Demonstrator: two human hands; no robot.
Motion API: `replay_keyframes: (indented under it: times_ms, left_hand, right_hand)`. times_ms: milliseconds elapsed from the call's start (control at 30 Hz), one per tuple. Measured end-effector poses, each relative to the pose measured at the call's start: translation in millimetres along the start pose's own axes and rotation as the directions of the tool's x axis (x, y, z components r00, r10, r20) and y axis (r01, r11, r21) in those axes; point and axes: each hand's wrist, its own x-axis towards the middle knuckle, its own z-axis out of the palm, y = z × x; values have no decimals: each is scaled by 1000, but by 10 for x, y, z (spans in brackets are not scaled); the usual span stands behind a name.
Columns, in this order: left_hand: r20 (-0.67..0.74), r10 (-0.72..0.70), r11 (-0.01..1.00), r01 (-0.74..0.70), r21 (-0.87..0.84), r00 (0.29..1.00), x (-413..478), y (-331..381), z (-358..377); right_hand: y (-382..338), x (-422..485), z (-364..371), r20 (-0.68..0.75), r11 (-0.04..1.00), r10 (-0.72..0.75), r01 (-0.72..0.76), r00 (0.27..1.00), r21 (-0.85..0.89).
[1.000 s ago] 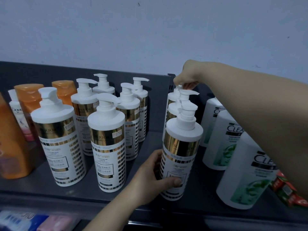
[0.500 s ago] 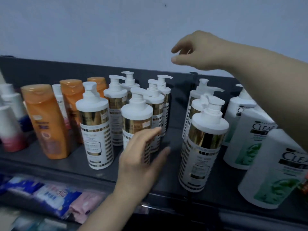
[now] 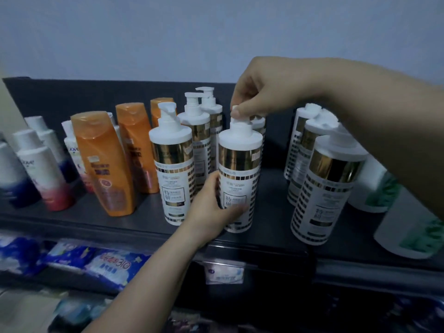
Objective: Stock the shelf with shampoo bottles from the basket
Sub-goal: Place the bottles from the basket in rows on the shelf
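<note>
The person's left hand [image 3: 209, 212] comes up from six o'clock. Its fingers and thumb are wrapped round the lower label of a white cylindrical plastic pump bottle with a gold band [image 3: 240, 164]. This bottle stands upright near the front edge of the dark grey shelf [image 3: 144, 219], about the middle of the view. The right hand [image 3: 262, 92] reaches in from three o'clock and pinches the top of the bottle's pump from above, between thumb and fingertips. The nozzle is mostly hidden under the fingers.

At nine o'clock of the gripped bottle, just beside it, stands a second gold-banded pump bottle [image 3: 173, 169]. More of the same kind [image 3: 197, 121] stand behind, toward twelve o'clock. At three o'clock, across a strip of bare shelf, a row of three matching pump bottles [image 3: 329, 188] runs back toward the wall. Beyond them, at four o'clock, are large white bottles with green labels [image 3: 408, 236], partly covered by the right forearm.

Toward nine o'clock, flat-sided orange flip-cap bottles [image 3: 105, 164] line up front to back. Farther out the same way are blurred white bottles with blue and red bases [image 3: 43, 169]. At seven o'clock, on a lower level, lie blue printed soft packs [image 3: 96, 263]. At six o'clock a small white tag [image 3: 224, 273] sits on the shelf's front edge, its print unreadable. A pale wall [image 3: 168, 32] fills twelve o'clock.
</note>
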Motion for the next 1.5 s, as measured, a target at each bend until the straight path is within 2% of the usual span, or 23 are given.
replay_keyframes:
  times_ms: [267,400,467,567,633,1300,1367,1500]
  left_hand:
    - [14,34,998,-33,-50,999,16,73,207]
    - [34,23,995,-19,-101,999,14,75,217]
    - [71,8,989,2,-146,997,18,63,218]
    - [111,-2,981,23,-193,994,26,24,217]
    - [116,-1,979,25,-201,993,32,-11,220]
    - [125,4,983,19,-183,992,0,-108,233]
    - [131,6,983,18,-183,991,11,-108,240]
    - [139,17,985,8,-174,990,17,-98,251]
  right_hand:
    - [144,-182,-91,45,996,57,-59,997,59]
    - [250,-104,-203,-107,981,126,-108,986,159]
    - [291,49,-208,-130,985,165,-157,978,70]
    - [308,288,-121,-15,967,226,-226,974,-119]
    - [331,406,-53,46,955,260,-250,964,-158]
    - [653,512,-70,63,967,234,-225,970,-124]
    - [660,504,-162,43,967,245,-241,969,-81]
    - [715,652,-389,-104,959,280,-284,954,-21]
